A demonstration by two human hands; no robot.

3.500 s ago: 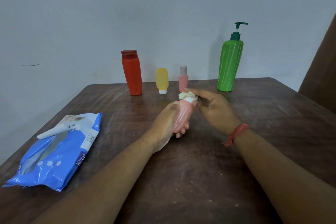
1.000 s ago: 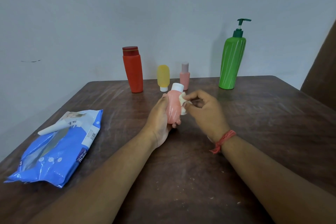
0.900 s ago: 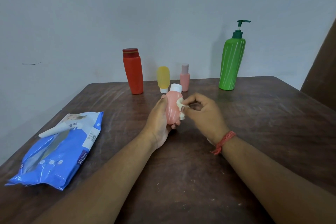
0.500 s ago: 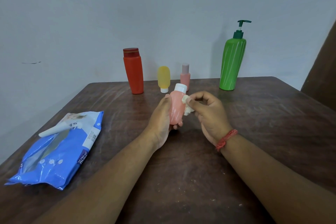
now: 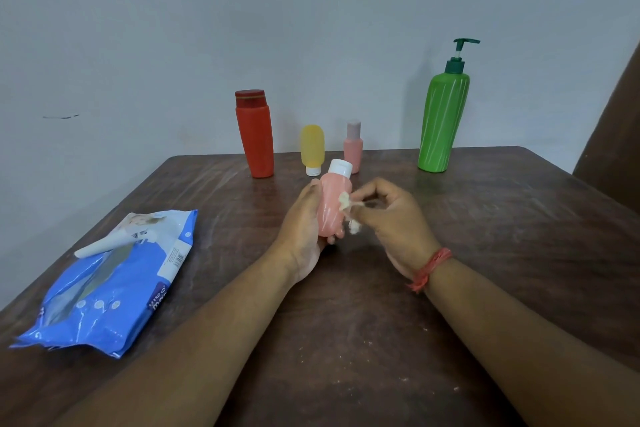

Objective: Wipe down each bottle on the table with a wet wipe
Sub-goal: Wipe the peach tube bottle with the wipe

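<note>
Now my left hand grips the pink bottle upright above the counter, as half a second ago, while the wet wipe, pinched in my right hand, has slid lower down the bottle's right side. My left fingers are mostly hidden behind the bottle. Far back stand the red bottle, yellow bottle, small pink bottle and green pump bottle; the wipes pack lies near left.
</note>
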